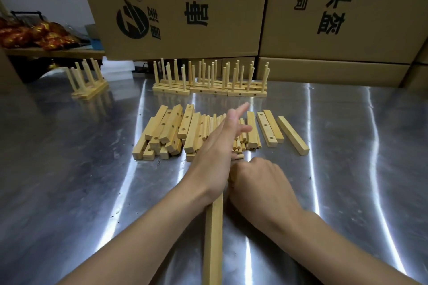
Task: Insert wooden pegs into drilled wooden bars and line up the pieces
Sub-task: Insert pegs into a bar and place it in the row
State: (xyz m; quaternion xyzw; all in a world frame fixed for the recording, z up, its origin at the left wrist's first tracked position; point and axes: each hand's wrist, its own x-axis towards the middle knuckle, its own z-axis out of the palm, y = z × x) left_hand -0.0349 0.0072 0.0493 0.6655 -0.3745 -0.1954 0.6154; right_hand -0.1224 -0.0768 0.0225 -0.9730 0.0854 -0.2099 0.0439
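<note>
A long wooden bar (pixel 213 238) runs from the bottom edge up towards my hands, and its far end is hidden under them. My left hand (pixel 220 143) lies over that end with fingers straight, reaching out above the pile of loose pegs (pixel 240 141). My right hand (pixel 261 180) is curled beside it and grips the wood between the two hands, apparently the bar's far end. Loose drilled bars (pixel 166 132) lie heaped left of the pegs. Several more bars (pixel 271 129) lie to the right.
Finished bars with upright pegs (pixel 208 85) stand in a row at the back of the steel table (pixel 92 180). A smaller pegged group (pixel 89 88) stands at the far left. Large cardboard boxes (pixel 324 18) wall off the back, and a shelf with red-gold packets (pixel 37 34) is at left.
</note>
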